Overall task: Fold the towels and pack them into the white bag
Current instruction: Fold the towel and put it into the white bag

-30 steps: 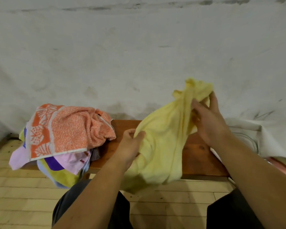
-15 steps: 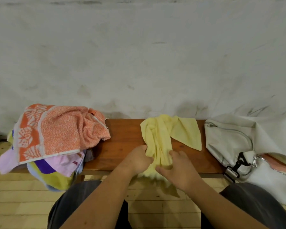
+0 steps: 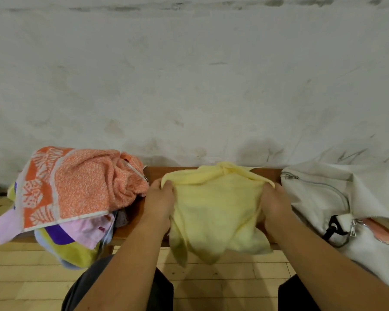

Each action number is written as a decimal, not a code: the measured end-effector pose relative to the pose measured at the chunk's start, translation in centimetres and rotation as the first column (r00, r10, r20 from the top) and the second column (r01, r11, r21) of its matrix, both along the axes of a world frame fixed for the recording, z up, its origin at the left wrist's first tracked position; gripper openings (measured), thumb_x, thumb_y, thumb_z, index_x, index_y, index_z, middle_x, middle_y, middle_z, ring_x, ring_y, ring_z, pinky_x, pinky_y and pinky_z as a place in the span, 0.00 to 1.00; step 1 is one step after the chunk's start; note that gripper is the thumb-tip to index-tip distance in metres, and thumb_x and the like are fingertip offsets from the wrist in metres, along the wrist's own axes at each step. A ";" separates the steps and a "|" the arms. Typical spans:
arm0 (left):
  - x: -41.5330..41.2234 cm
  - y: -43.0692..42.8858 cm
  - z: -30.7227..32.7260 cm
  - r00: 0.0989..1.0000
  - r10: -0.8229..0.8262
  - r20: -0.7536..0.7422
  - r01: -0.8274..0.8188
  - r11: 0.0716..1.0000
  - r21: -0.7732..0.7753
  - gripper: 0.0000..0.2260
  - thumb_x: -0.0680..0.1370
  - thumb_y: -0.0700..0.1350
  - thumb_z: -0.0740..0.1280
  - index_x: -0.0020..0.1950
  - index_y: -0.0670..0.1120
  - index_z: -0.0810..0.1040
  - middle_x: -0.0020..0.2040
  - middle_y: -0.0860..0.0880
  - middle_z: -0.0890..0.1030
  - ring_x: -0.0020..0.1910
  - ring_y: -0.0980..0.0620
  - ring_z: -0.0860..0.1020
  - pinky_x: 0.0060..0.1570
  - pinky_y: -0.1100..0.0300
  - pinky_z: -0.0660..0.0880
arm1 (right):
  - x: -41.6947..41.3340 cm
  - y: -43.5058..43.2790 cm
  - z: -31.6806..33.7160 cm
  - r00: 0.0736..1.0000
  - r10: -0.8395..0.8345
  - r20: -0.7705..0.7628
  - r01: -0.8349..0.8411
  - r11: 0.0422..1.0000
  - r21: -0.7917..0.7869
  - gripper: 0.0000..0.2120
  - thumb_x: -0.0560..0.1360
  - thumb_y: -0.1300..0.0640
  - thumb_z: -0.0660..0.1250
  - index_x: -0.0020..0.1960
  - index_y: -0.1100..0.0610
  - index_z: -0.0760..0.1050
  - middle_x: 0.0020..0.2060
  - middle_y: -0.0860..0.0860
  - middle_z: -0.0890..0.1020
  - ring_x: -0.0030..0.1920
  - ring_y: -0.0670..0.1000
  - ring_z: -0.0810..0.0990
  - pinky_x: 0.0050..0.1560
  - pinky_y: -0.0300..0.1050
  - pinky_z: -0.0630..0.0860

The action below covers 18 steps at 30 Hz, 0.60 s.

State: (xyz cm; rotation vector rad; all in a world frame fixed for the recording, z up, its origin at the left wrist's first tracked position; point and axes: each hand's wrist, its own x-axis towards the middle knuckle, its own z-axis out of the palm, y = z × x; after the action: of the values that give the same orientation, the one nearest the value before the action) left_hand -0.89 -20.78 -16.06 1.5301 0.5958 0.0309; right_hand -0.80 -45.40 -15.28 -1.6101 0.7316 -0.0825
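A pale yellow towel [image 3: 216,207] lies spread over the middle of the wooden bench [image 3: 157,173], its lower edge hanging past the front. My left hand [image 3: 158,203] grips the towel's left edge and my right hand [image 3: 275,205] grips its right edge, holding it stretched between them. The white bag [image 3: 319,198] lies on the bench's right end with its zipper open and a pink towel [image 3: 382,232] showing inside. A heap of unfolded towels [image 3: 76,194], an orange-and-white one on top, sits at the bench's left end.
A stained whitish wall [image 3: 189,86] rises right behind the bench. Below the bench is a pale wooden plank floor [image 3: 16,272]. My dark-trousered knees [image 3: 121,288] sit close to the bench's front edge. A black clip and metal zipper pull [image 3: 344,227] hang from the bag.
The yellow towel went from held bunched in the air to laid on the bench. My hands then moved apart from its middle to its left and right edges, spreading it wide.
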 end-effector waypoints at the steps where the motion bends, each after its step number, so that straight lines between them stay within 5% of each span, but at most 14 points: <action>1: -0.1 0.0 -0.1 0.997 -0.031 -0.071 0.029 0.999 -0.026 0.10 0.81 0.50 0.64 0.60 0.50 0.78 0.50 0.44 0.83 0.50 0.42 0.82 0.55 0.42 0.80 | -0.6 -0.8 -1.6 0.996 -0.035 -0.083 0.045 0.991 0.128 0.12 0.82 0.52 0.57 0.55 0.57 0.77 0.46 0.58 0.81 0.48 0.57 0.78 0.54 0.51 0.76; 5: -1.0 -0.5 -0.3 0.896 -0.310 -0.317 0.271 0.949 -0.162 0.16 0.79 0.52 0.71 0.60 0.42 0.79 0.50 0.42 0.86 0.48 0.40 0.86 0.53 0.40 0.81 | -2.9 -3.1 -5.4 0.979 -0.023 -0.205 0.123 0.862 0.491 0.20 0.78 0.39 0.65 0.60 0.52 0.80 0.56 0.57 0.85 0.57 0.63 0.83 0.60 0.64 0.78; 8: -2.4 -0.5 -0.1 0.754 -0.505 -0.420 0.492 0.858 -0.150 0.19 0.77 0.52 0.74 0.61 0.41 0.79 0.50 0.45 0.87 0.49 0.45 0.86 0.54 0.46 0.82 | -5.3 -3.2 -3.6 0.973 0.163 -0.162 -0.045 0.827 0.560 0.23 0.79 0.36 0.64 0.61 0.53 0.80 0.56 0.56 0.86 0.57 0.61 0.84 0.60 0.59 0.79; 13: -4.1 -0.4 -0.2 0.676 -0.574 -0.463 0.646 0.763 -0.002 0.14 0.78 0.53 0.72 0.57 0.45 0.81 0.48 0.48 0.87 0.49 0.47 0.86 0.53 0.48 0.82 | -7.4 -3.2 -2.6 0.868 0.455 -0.197 -0.389 0.872 0.298 0.17 0.80 0.45 0.68 0.65 0.52 0.79 0.52 0.51 0.87 0.54 0.57 0.86 0.62 0.59 0.79; 18: -1.7 0.3 2.4 0.813 -0.397 -0.426 0.498 0.853 0.156 0.13 0.81 0.48 0.68 0.57 0.39 0.81 0.50 0.39 0.85 0.50 0.38 0.84 0.52 0.39 0.81 | -2.4 -2.0 -0.3 0.916 0.336 -0.220 -0.282 0.928 0.243 0.17 0.82 0.46 0.64 0.65 0.53 0.79 0.53 0.56 0.86 0.53 0.60 0.85 0.57 0.64 0.81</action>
State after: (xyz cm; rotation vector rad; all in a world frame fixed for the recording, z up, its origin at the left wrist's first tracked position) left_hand -2.59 -20.52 -13.63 1.9259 0.5270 -0.5923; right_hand -3.18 -47.37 -15.55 -1.5314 0.6479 0.4312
